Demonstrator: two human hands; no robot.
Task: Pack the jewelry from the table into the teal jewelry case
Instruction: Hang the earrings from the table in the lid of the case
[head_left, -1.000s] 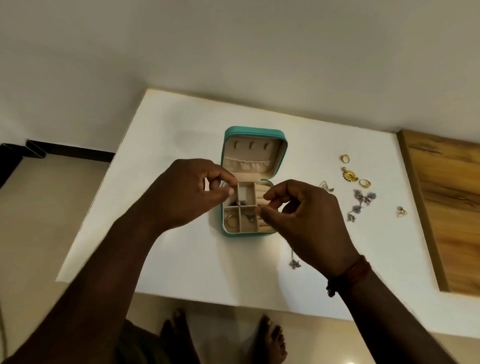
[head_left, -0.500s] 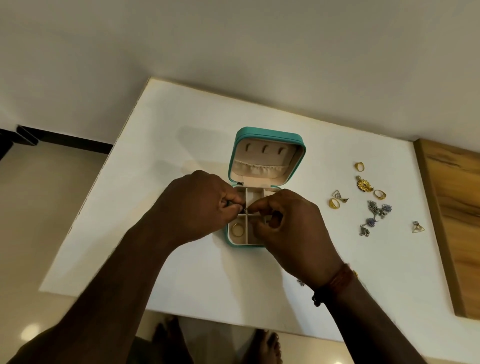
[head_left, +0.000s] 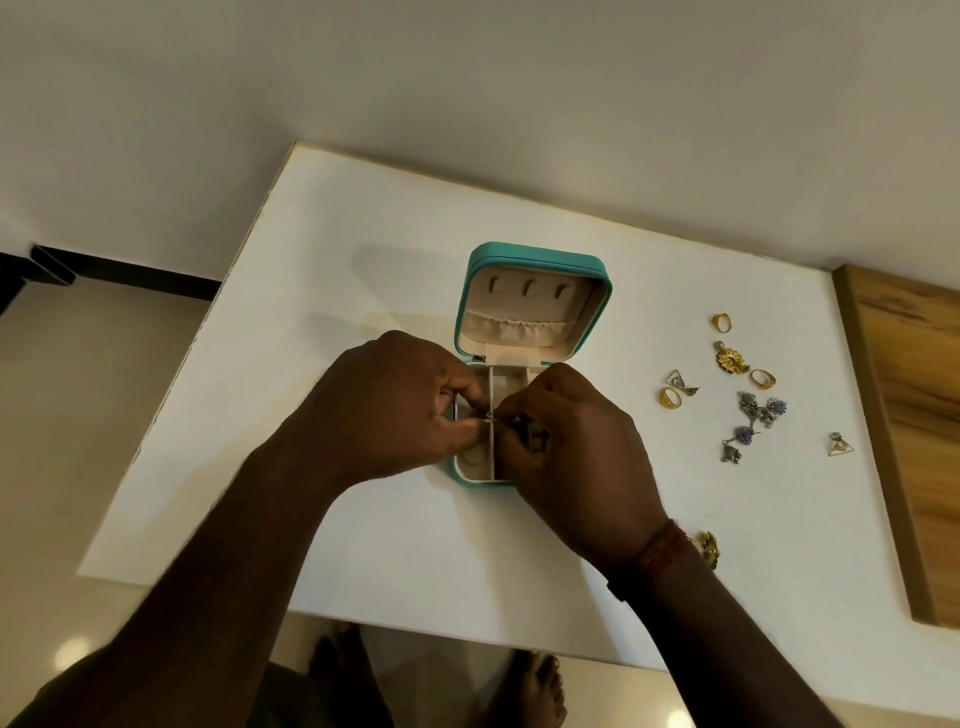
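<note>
Head view: the left grip (head_left: 395, 410) and right grip (head_left: 576, 457) meet fingertip to fingertip over the tray of the teal jewelry case (head_left: 532, 259); each is clenched in a pinch on a small silvery piece (head_left: 490, 414) held between them, directly above the centre divider; its kind is too small to tell.

Handling, as judged: very light, thin, easily bent or snagged, probably slippery; best taken at its solid body with fingertips, not by any fine wire.

The case stands open on the white table (head_left: 363, 249); its lid is upright just beyond the grips, with cream lining, three slots and a gathered pocket.

Gold rings (head_left: 721, 322) and a silver-blue cluster (head_left: 761, 410) lie well right of the right grip; a gold piece (head_left: 707, 548) sits just beside its wrist.
</note>
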